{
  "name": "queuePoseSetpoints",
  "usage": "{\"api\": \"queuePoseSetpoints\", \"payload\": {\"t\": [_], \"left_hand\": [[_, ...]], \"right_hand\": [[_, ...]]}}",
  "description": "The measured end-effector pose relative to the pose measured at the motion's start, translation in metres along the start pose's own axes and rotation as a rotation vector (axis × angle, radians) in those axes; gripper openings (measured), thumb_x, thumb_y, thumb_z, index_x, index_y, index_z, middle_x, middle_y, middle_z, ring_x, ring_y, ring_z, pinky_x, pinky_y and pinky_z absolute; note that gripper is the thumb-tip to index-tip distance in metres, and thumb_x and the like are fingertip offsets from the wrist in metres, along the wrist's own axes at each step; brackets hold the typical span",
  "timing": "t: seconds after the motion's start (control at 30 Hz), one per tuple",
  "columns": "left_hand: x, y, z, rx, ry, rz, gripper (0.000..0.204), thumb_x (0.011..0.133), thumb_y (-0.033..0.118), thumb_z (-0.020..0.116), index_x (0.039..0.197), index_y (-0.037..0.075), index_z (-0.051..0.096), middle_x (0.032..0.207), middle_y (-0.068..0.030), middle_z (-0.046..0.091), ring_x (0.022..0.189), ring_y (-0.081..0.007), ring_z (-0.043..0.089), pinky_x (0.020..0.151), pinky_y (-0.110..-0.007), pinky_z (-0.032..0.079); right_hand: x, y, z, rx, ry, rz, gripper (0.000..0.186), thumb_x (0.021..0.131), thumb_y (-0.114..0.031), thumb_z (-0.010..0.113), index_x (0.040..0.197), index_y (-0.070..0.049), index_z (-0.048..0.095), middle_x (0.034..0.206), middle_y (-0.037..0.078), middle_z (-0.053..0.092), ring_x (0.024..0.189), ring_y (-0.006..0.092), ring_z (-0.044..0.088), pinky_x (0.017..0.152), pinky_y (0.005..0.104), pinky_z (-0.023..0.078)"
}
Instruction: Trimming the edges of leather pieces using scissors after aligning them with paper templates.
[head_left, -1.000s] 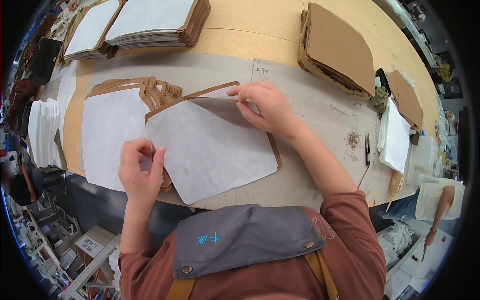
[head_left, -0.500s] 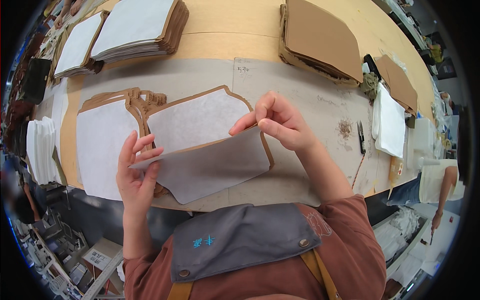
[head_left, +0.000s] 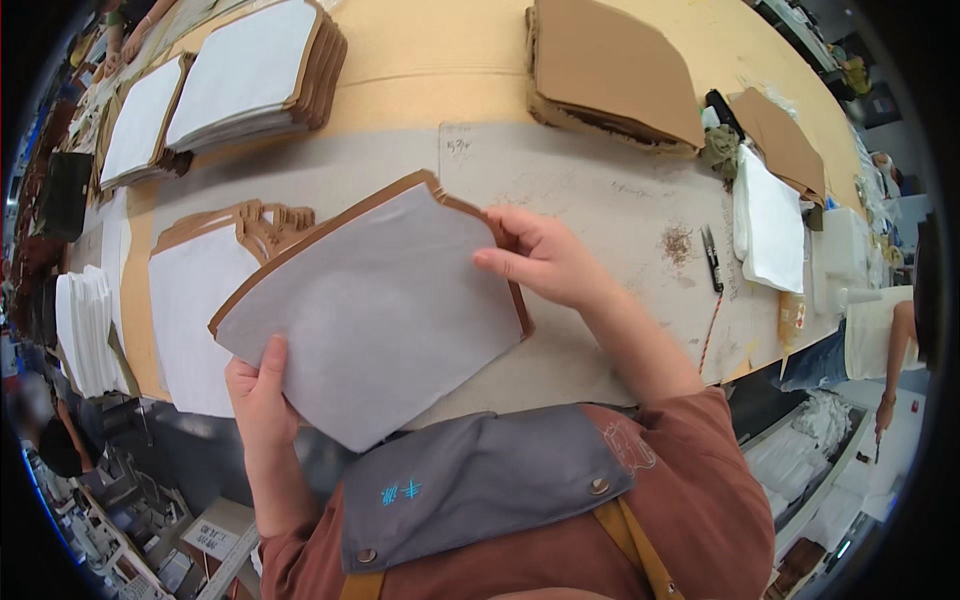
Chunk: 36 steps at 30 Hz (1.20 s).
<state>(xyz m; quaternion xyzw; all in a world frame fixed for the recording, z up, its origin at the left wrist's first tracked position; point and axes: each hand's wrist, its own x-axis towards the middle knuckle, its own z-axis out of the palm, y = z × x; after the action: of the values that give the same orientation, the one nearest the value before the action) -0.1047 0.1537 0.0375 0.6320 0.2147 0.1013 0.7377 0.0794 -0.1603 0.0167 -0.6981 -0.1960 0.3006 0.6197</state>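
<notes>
A brown-edged panel with a pale grey-white backing [head_left: 370, 310] is held up in front of me, tilted over the table edge. My left hand [head_left: 262, 400] grips its lower left side, thumb on the pale face and fingers behind. At its upper right edge my right hand [head_left: 545, 258] pinches it, thumb in front and other fingers partly hidden behind. The backing lies over most of the brown piece, leaving a brown border along the top and right. Just left of the panel, partly covered by it, is a stack of similar white-faced brown pieces [head_left: 200, 310].
Two taller stacks of white-faced brown pieces [head_left: 245, 65] stand at the far left. Beyond my right hand is a brown stack [head_left: 615, 75]. On the right lie a dark snipping tool with a cord [head_left: 712, 260], white sheets [head_left: 768, 225] and a bottle [head_left: 792, 318].
The pale sheet, half lifted before, now lies over the brown piece. Both have risen off the table and turned toward me. My left hand has moved lower and closed on the edge.
</notes>
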Motion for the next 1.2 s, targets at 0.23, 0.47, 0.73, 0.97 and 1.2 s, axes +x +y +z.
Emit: {"api": "queuePoseSetpoints", "payload": {"t": [0.23,0.47,0.73,0.97,1.2], "left_hand": [[0.008,0.008,0.002,-0.181,-0.043,-0.103,0.033,0.108,0.023,0.053,0.125,-0.005,0.058,0.117,-0.0146,0.069,0.101,-0.0201,0.069,0.087,-0.034,0.057],[0.008,0.013,0.006,-0.203,-0.033,-0.073,0.038,0.11,0.029,0.048,0.125,-0.004,0.058,0.118,-0.0148,0.069,0.101,-0.0201,0.07,0.087,-0.034,0.057],[0.004,0.013,0.004,-0.198,-0.054,-0.011,0.038,0.11,0.027,0.047,0.13,-0.004,0.057,0.123,-0.0142,0.068,0.107,-0.0201,0.068,0.092,-0.034,0.055],[0.009,0.006,0.001,-0.132,-0.005,-0.041,0.04,0.11,0.028,0.048,0.133,-0.005,0.054,0.123,-0.0152,0.067,0.107,-0.0211,0.068,0.092,-0.035,0.056],[0.022,0.013,0.034,-0.097,-0.061,-0.022,0.039,0.109,0.027,0.05,0.131,-0.004,0.056,0.121,-0.0142,0.068,0.106,-0.0196,0.068,0.091,-0.035,0.056]], "right_hand": [[-0.013,-0.016,0.012,0.171,0.092,0.013,0.029,0.103,-0.021,0.061,0.122,0.001,0.067,0.095,-0.002,0.067,0.086,0.0062,0.057,0.077,0.0256,0.048],[-0.013,-0.01,0.014,0.272,0.083,0.025,0.027,0.104,-0.025,0.061,0.115,-0.001,0.07,0.089,-0.004,0.065,0.082,0.0045,0.054,0.073,0.0247,0.046],[-0.016,-0.009,0.011,0.267,0.047,0.012,0.027,0.104,-0.025,0.061,0.116,-0.002,0.069,0.091,-0.005,0.065,0.083,0.0046,0.055,0.074,0.024,0.047],[-0.024,-0.01,0.008,0.317,0.054,0.037,0.027,0.104,-0.024,0.06,0.118,-0.002,0.069,0.096,-0.003,0.068,0.088,0.0049,0.059,0.079,0.0241,0.049],[-0.047,-0.001,-0.003,0.313,0.185,0.041,0.027,0.104,-0.022,0.061,0.119,-0.001,0.069,0.099,-0.002,0.068,0.089,0.005,0.06,0.08,0.0232,0.049]]}}
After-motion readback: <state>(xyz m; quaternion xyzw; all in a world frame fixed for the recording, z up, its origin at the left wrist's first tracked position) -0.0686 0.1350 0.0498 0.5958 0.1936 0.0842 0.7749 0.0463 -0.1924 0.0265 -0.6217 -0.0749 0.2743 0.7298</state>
